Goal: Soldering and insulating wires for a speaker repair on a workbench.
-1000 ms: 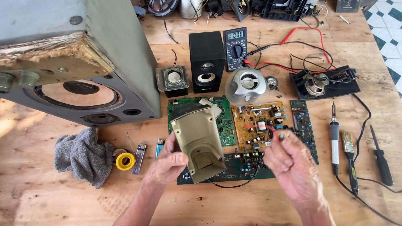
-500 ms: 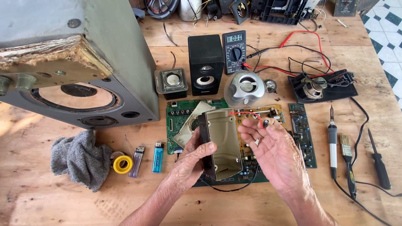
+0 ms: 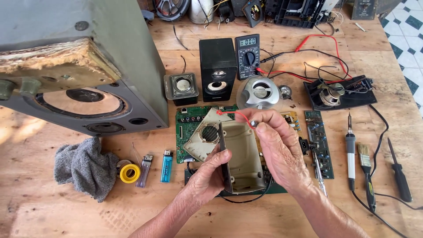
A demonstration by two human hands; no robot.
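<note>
Resting between both hands' fingers (image 3: 220, 156): beige casing (image 3: 241, 155)

Bare wood in front, crowded behind

The wooden tabletop (image 3: 53, 216) is bare near the bottom edge — the big grey speaker box (image 3: 83, 66) and green circuit boards (image 3: 189, 128) block farther back.

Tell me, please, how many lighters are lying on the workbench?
2: a clear lighter beside the yellow tape roll, and a blue lighter just right of it. More may be hidden.
</note>
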